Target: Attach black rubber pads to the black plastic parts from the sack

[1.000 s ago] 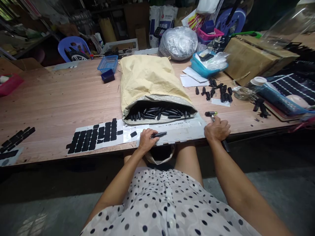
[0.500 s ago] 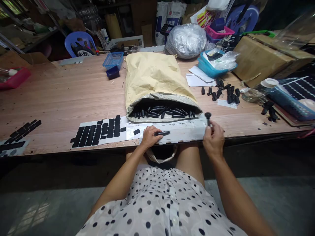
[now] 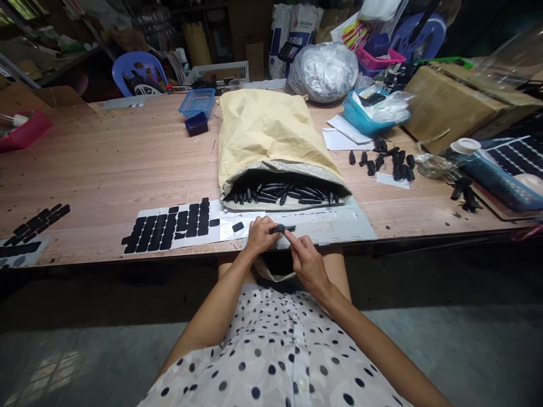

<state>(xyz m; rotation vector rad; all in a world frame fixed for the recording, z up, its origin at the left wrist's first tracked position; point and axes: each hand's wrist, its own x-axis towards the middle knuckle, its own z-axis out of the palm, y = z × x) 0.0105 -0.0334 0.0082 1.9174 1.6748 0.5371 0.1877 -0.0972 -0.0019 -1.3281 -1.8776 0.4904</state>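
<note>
My left hand [image 3: 260,235] is closed on a slim black pointed piece [image 3: 291,228], whose tip sticks out to the right over the grey board [image 3: 339,229]. A black piece with a round head [image 3: 280,228] is against it, the head facing up and its stem hidden. My right hand [image 3: 310,261] has its fingertips at that round head, index finger stretched along it and the other fingers curled. Just beyond both hands lies a yellow paper sack [image 3: 265,124], its mouth towards me, with several black pointed pieces [image 3: 292,192] inside.
Left of my hands, black rounded stickers [image 3: 161,229] sit in rows on white backing sheets. Black fittings [image 3: 399,164] are scattered at the right, near a blue basket [image 3: 373,116] and a cardboard box [image 3: 449,104]. Small blue baskets [image 3: 197,104] stand left of the sack.
My right hand has come left from the board's right end, bringing the round-headed black piece to the slim piece in my left hand. My left hand has stayed almost in place.
</note>
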